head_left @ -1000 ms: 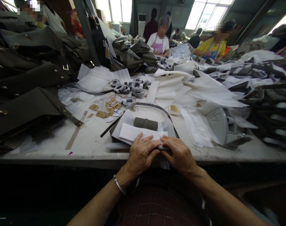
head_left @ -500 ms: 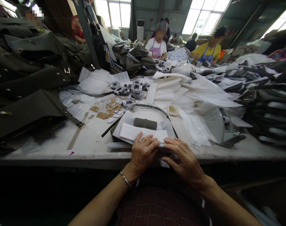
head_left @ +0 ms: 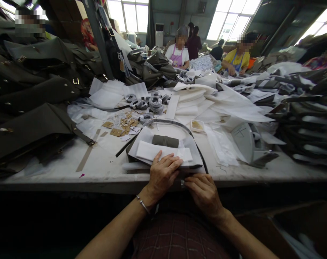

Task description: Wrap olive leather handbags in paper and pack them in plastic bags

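At the table's front edge lies a dark bag (head_left: 130, 153) with a long strap (head_left: 192, 133) looped behind it. White wrapping sheet (head_left: 197, 160) covers its top, and on that rest a folded white foam strip (head_left: 147, 151) and a grey-green piece with a band across its middle (head_left: 165, 141). My left hand (head_left: 165, 171) lies flat on the near part of the wrapping, fingers stretched out. Below the bag's near right corner, my right hand (head_left: 202, 189) is closed in a pinch. A small shiny bit shows at its fingertips, too small to name.
Brown tags (head_left: 117, 130), coiled wrapped straps (head_left: 156, 104) and white sheets (head_left: 193, 99) lie behind the bag. Dark bags (head_left: 31, 133) are piled left. A tape dispenser (head_left: 244, 142) and clear plastic bags (head_left: 222, 147) are at right. Co-workers (head_left: 178, 54) stand across the table.
My right hand has come off the white wrapping, moved down toward me to the table's edge, and closed its fingers. My left hand stays in place on the wrapping.
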Demonstrator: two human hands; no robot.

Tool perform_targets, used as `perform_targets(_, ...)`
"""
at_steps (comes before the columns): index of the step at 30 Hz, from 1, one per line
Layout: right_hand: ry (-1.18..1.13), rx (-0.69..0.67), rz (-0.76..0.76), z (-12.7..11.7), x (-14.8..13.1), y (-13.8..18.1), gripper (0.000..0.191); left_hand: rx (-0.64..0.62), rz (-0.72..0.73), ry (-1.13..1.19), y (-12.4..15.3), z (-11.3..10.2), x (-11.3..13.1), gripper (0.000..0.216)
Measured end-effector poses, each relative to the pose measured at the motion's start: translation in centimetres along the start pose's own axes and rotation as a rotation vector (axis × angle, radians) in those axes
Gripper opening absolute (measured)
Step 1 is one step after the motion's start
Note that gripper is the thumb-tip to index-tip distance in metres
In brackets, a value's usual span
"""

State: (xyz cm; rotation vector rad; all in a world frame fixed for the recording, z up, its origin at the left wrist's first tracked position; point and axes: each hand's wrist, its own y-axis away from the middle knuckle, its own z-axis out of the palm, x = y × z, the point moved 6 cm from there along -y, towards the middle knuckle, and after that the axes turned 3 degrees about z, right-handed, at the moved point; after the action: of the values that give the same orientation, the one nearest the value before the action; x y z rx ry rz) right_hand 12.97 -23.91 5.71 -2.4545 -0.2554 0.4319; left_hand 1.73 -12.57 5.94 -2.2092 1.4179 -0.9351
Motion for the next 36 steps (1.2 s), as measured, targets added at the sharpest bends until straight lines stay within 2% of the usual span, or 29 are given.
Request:
perform_targets(13,-0.185,-0.055,0.033,0.8,-2.2,1.1,0.026,0.004,-0.013,0.032,-0.3,-0.1,0.0,0.038)
perform_targets(21,-0.233,-0.090,0.051,0.7,-2.3,1.0,0.024,-0.010,0.006,0.021,-0.3,-0.1,-0.1,0.042)
perform_targets(27,-0.296,-0.295,0.049,1.1,-1.2,-0.2,0.012,-0.042,0.018,0.028,-0.3,-0.1,-0.3,0.048)
perform_targets(30,-0.347,-0.398,0.073,1.1,-0.8,-0.6,0.012,-0.045,0.011,0.027,-0.4,-0.1,-0.2,0.049)
perform_targets(36,-0.382,-0.495,0.126,0.8,-0.9,-1.1,0.015,-0.053,0.020,0.006,-0.5,-0.1,-0.2,0.048)
